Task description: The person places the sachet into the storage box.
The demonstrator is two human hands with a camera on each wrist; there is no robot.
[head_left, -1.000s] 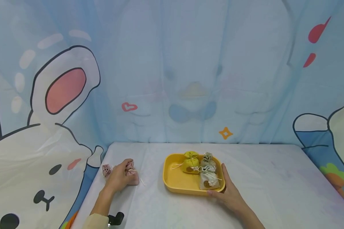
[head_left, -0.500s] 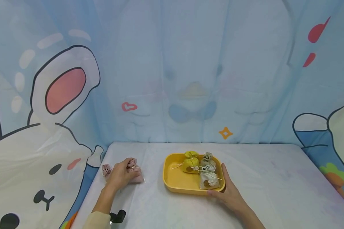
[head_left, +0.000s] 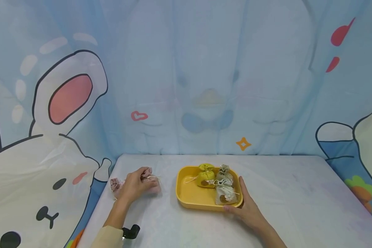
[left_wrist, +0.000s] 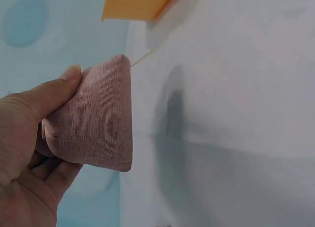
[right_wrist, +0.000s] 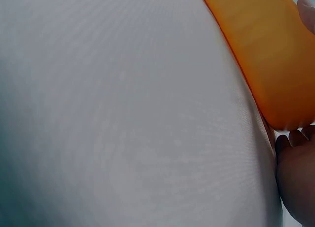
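Note:
My left hand [head_left: 134,186] pinches a small pink drawstring pouch [head_left: 152,186] by its gathered neck. In the left wrist view, the pouch [left_wrist: 101,118] hangs apart from the white surface, with its shadow beside it. Another pink pouch [head_left: 115,186] lies left of that hand, partly hidden by it. My right hand [head_left: 248,210] grips the right end of a yellow tray [head_left: 187,194], thumb at the front and fingers along the side. Inside, toward the right, sit a yellow pouch [head_left: 205,178], a grey-green pouch [head_left: 224,173] and a pale grey pouch [head_left: 225,197].
A white cloth covers the table [head_left: 297,196]. Blue printed curtain [head_left: 210,75] hangs behind it, and a rabbit-print sheet [head_left: 43,179] borders its left side. A black device [head_left: 131,231] sits at the left wrist.
My left hand has raised the pink pouch off the table and carried it a little to the right, toward the tray. The right hand and tray stay in place.

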